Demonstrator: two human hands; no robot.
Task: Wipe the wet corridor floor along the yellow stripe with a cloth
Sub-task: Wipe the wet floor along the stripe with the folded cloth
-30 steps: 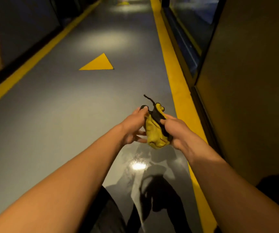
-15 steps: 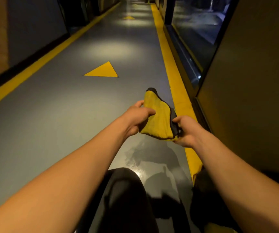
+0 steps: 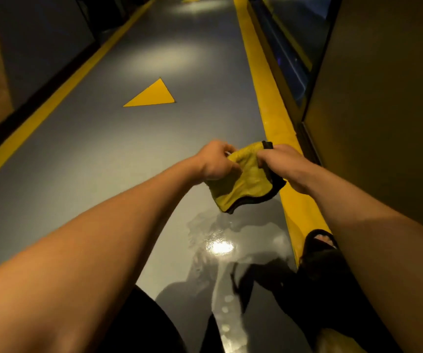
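Dim corridor, grey floor (image 3: 83, 154) running far ahead. Cloth (image 3: 243, 184), yellow with dark edging, is held in the air above the wet patch (image 3: 218, 245), just left of the yellow stripe (image 3: 276, 123). My left hand (image 3: 215, 161) and right hand (image 3: 281, 164) both pinch its top edge, fingers curled tight on the fabric. My judgement: fold it into a flat pad, lower it onto the shine, then wipe in overlapping strokes parallel to the stripe. My sandalled foot (image 3: 320, 243) stands on the stripe's near end.
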